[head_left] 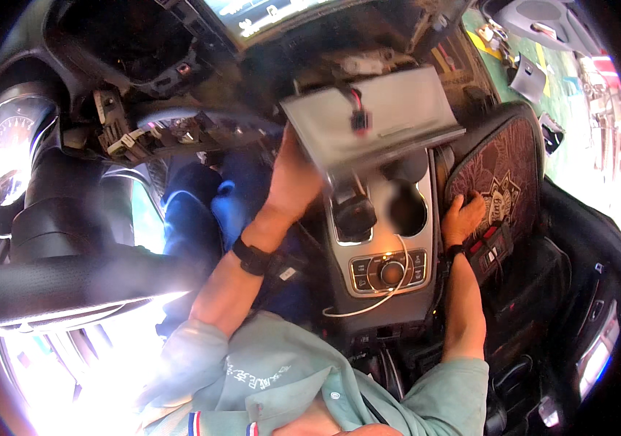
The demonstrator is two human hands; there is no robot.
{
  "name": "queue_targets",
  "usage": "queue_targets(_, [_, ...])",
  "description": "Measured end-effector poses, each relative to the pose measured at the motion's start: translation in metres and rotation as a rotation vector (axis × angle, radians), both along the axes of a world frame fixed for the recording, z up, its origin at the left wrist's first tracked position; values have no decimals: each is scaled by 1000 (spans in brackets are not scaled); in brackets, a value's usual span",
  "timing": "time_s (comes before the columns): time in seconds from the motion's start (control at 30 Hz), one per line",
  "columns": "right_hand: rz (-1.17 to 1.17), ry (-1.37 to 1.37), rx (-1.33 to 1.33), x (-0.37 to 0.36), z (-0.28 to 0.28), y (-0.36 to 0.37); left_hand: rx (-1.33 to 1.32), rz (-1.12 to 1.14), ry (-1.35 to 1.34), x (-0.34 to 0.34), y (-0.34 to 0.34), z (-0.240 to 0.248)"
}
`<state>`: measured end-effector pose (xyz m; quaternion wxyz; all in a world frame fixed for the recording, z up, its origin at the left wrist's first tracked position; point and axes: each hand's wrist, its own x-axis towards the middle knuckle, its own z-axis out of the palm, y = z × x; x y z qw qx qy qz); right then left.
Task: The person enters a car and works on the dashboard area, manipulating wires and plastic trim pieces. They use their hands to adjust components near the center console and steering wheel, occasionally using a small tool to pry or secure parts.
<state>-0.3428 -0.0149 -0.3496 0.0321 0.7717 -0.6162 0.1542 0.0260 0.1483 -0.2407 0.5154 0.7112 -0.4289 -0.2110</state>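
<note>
A light grey car trim panel (412, 109) is raised in front of the center console, blurred a little, with a dark strip along its near edge. My left hand (297, 178) grips its left side, the fingers mostly hidden behind it. A black connector (360, 120) on red and black wires lies across the panel's face. My right hand (465, 216) rests on the edge of the patterned passenger seat (503, 171), fingers extended, holding nothing. Just below that hand, dark objects with red and white marks (490, 247) lie against the seat.
The center console (347, 301) carries a gear lever (354, 214), a cup holder (406, 211), a round knob (391, 272) and a loose white cable (402, 283). On the left is the steering wheel (78, 291). The dashboard ahead is opened, with exposed brackets (118, 131) beneath a lit screen (267, 14).
</note>
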Motion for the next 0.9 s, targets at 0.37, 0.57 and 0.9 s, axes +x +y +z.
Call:
queue_targets(0.37, [1, 18, -9, 6, 6, -5, 129, 76, -6, 7, 1, -5])
queue_targets(0.57, [-8, -5, 5, 10, 9, -7, 192, -181, -421, 23, 4, -9])
queue_targets(0.9, [-54, 18, 30, 12, 7, -8, 124, -218, -190, 20, 10, -46])
